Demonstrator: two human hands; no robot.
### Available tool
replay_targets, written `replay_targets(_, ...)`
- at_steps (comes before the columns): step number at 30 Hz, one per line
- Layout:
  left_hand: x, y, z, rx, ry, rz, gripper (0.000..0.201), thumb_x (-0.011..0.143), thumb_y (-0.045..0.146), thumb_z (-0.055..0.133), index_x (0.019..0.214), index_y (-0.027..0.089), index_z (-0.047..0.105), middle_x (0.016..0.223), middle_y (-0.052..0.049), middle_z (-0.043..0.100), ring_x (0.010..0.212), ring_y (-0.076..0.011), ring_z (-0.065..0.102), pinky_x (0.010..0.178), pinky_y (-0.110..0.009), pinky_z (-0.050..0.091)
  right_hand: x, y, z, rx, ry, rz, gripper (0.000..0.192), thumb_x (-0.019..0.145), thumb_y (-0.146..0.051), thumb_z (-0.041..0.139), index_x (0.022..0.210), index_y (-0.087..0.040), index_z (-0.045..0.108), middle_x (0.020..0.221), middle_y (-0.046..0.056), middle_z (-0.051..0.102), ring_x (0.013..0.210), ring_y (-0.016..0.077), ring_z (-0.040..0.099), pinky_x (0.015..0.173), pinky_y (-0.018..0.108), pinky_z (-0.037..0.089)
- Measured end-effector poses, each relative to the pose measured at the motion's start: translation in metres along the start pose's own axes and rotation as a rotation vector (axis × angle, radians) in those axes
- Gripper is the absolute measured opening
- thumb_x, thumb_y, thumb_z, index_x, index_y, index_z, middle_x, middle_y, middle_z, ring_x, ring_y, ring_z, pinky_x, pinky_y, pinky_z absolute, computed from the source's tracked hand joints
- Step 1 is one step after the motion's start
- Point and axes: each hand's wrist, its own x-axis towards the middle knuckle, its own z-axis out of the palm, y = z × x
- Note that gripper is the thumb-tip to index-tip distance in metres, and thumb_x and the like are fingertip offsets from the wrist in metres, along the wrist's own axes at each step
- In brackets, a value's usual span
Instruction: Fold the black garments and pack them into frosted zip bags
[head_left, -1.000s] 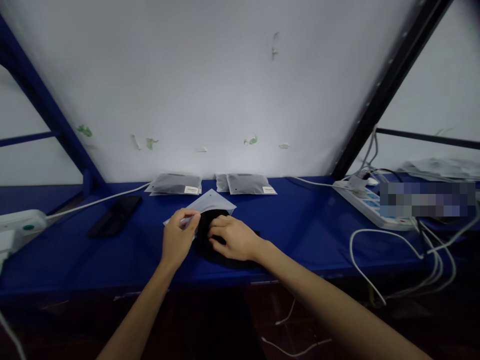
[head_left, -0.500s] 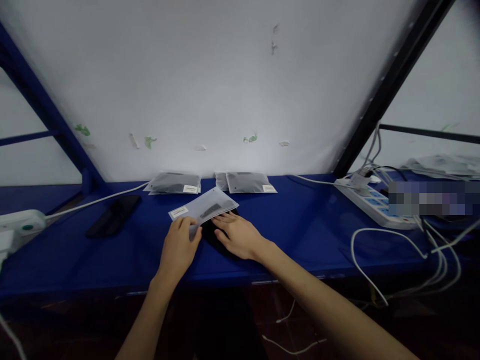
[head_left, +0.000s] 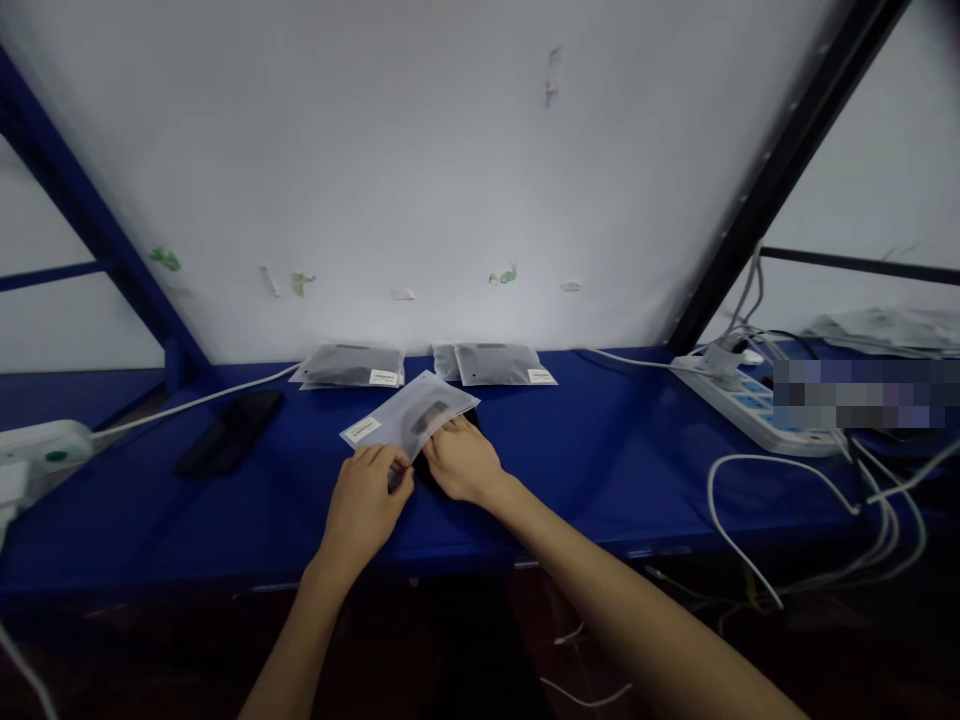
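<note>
A frosted plastic bag (head_left: 409, 410) with a white label lies slanted on the blue table. My left hand (head_left: 367, 510) is closed in a pinch on its near edge, thumb against fingers. At the bag's raised mouth is my right hand (head_left: 465, 462), its fingers curled over a soft black item (head_left: 431, 480) and their tips partly under the bag's edge. Part of that black item shows beneath the palm and past the fingers; a dark patch shows through the bag. The item's exact kind cannot be made out.
Filled frosted bags lie along the wall in a left pile (head_left: 349, 367) and a right pile (head_left: 499, 366). A black phone (head_left: 229, 432) rests at left near a white power strip (head_left: 49, 440). Another power strip (head_left: 757, 408) and looping white cables (head_left: 712, 500) occupy the right side.
My right hand has gone from lying flat on the black item to curled fingers at the bag's mouth. My left hand has shifted slightly right, pinching the bag's edge, which is lifted more.
</note>
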Motion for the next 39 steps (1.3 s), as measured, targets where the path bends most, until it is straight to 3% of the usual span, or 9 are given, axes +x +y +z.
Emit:
replay_targets(4, -0.001, -0.002, 0.0, -0.095, 0.011, -0.029, 0.006, 0.087, 0.02, 0.057, 0.085, 0.021, 0.063, 0.085, -0.003, 0.068, 0.089, -0.0226, 0.061, 0.082, -0.036, 0.042, 0.002, -0.007, -0.009, 0.113, -0.016, 0.05, 0.036, 0.095, -0.017, 0.042, 0.125, -0.006, 0.059, 0.136, 0.022, 0.059, 0.132, 0.0257, 0.05, 0.111, 0.042, 0.035)
replay_targets(7, -0.001, -0.003, 0.0, -0.151, 0.043, -0.037, 0.007, 0.087, 0.022, 0.057, 0.084, 0.022, 0.063, 0.083, -0.003, 0.067, 0.086, -0.0218, 0.061, 0.081, -0.034, 0.044, -0.018, -0.004, -0.03, 0.174, 0.008, 0.008, 0.031, 0.091, -0.019, 0.049, 0.116, -0.011, 0.066, 0.124, 0.016, 0.067, 0.119, 0.0242, 0.06, 0.102, 0.04, 0.045)
replay_targets(11, -0.001, -0.003, 0.0, -0.161, 0.041, -0.029, 0.008, 0.087, 0.022, 0.058, 0.083, 0.021, 0.064, 0.081, -0.003, 0.067, 0.086, -0.022, 0.061, 0.08, -0.034, 0.044, -0.054, 0.01, -0.049, 0.137, -0.067, -0.319, 0.035, 0.085, -0.022, 0.06, 0.119, -0.019, 0.069, 0.128, 0.008, 0.067, 0.127, 0.025, 0.055, 0.107, 0.043, 0.043)
replay_targets(15, 0.0, -0.001, -0.001, -0.145, 0.017, -0.032, 0.007, 0.086, 0.022, 0.059, 0.082, 0.022, 0.065, 0.079, -0.002, 0.068, 0.086, -0.0222, 0.061, 0.081, -0.035, 0.044, -0.06, 0.022, -0.037, 0.055, -0.088, -0.37, 0.04, 0.093, -0.021, 0.054, 0.132, -0.019, 0.062, 0.137, 0.008, 0.062, 0.132, 0.0242, 0.051, 0.109, 0.044, 0.043)
replay_targets(23, -0.001, -0.002, -0.002, -0.163, -0.001, -0.017, 0.007, 0.087, 0.022, 0.058, 0.084, 0.021, 0.065, 0.079, -0.002, 0.068, 0.084, -0.0226, 0.062, 0.081, -0.036, 0.045, -0.026, -0.012, 0.0, -0.078, 0.046, -0.092, 0.033, 0.095, -0.012, 0.048, 0.123, -0.012, 0.066, 0.126, 0.014, 0.067, 0.128, 0.027, 0.054, 0.107, 0.039, 0.046)
replay_targets(28, -0.001, -0.005, -0.002, -0.162, 0.114, -0.048, 0.017, 0.088, 0.021, 0.053, 0.096, 0.021, 0.067, 0.09, -0.005, 0.069, 0.09, -0.0241, 0.06, 0.085, -0.037, 0.046, -0.024, -0.023, -0.003, 0.106, 0.057, -0.261, 0.03, 0.096, -0.013, 0.046, 0.118, -0.012, 0.067, 0.125, 0.015, 0.066, 0.126, 0.023, 0.055, 0.108, 0.037, 0.045)
replay_targets(33, -0.002, -0.012, -0.002, -0.042, 0.205, -0.163, 0.026, 0.091, 0.021, 0.045, 0.097, 0.023, 0.069, 0.097, -0.008, 0.07, 0.091, -0.0288, 0.056, 0.083, -0.042, 0.046, -0.027, 0.008, -0.034, 0.217, 0.193, -0.304, 0.023, 0.095, -0.019, 0.049, 0.106, -0.019, 0.069, 0.108, 0.009, 0.07, 0.106, 0.0207, 0.061, 0.097, 0.039, 0.051)
replay_targets(35, -0.003, -0.012, -0.002, -0.051, 0.212, -0.194, 0.027, 0.091, 0.02, 0.042, 0.098, 0.023, 0.068, 0.099, -0.008, 0.068, 0.093, -0.0289, 0.057, 0.084, -0.042, 0.046, -0.025, 0.029, -0.042, 0.137, 0.224, -0.277, 0.024, 0.091, -0.021, 0.054, 0.111, -0.018, 0.067, 0.115, 0.01, 0.067, 0.112, 0.0246, 0.057, 0.1, 0.045, 0.048)
replay_targets(39, -0.002, -0.003, -0.003, -0.033, 0.146, -0.254, 0.025, 0.091, 0.033, 0.048, 0.106, 0.022, 0.066, 0.111, -0.009, 0.066, 0.106, -0.0307, 0.058, 0.093, -0.046, 0.044, -0.018, 0.064, -0.035, 0.12, 0.107, -0.186, 0.049, 0.085, -0.023, 0.06, 0.133, -0.017, 0.054, 0.139, 0.015, 0.052, 0.128, 0.0279, 0.049, 0.108, 0.048, 0.042)
